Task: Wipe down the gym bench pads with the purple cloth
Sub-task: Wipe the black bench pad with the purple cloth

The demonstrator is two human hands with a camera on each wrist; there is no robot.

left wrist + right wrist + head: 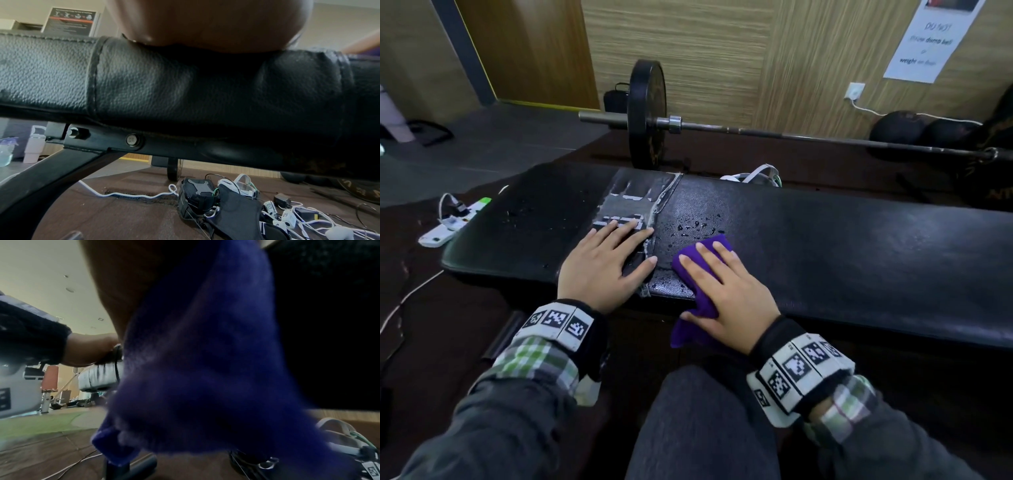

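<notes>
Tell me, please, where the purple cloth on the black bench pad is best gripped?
Probably the loose tail of the purple cloth that hangs off the black bench pad edge, pinched from the near side. The rest lies flat beneath the right hand.

Barbell [756, 132] behind the bench pads [859, 240]; power strip [448, 226] on floor at left.
</notes>
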